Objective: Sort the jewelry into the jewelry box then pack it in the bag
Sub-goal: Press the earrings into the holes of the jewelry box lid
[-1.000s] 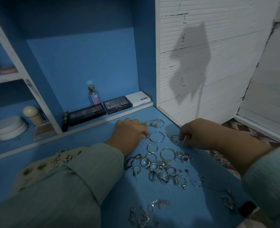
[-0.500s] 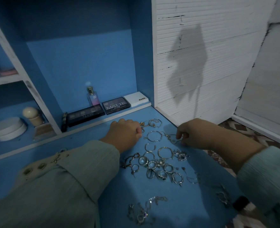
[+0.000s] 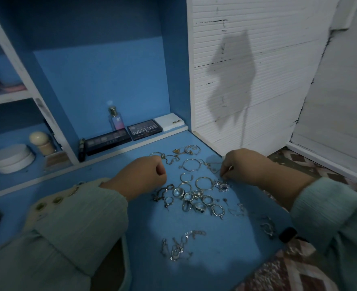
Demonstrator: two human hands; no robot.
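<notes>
Blue paint covers the worktop [image 3: 205, 267] and the shelving behind it, where a perfume bottle [image 3: 115, 120] and flat makeup boxes [image 3: 145, 129] stand against the back wall; the light is dim. Silver jewelry [image 3: 194, 198] lies loose in the middle of the worktop, between the two hands: thin bangles at the far side, a tight cluster of rings nearer, a tangle of chain [image 3: 178, 245] closest to the person, and a few strays off to the right.

Sorting looks barely begun, since no jewelry box or bag can be made out. The right hand [image 3: 244, 166] has its grip pinched at the fingertips on something small and thin at the edge of the bangles; what exactly is too fine to tell. The left hand [image 3: 141, 177] is curled into a fist just beside a chain [image 3: 169, 158], and whether it holds anything is hidden.

Next, the pinched piece likely needs lifting free without dragging its neighbours, as the pieces overlap and could snag.
</notes>
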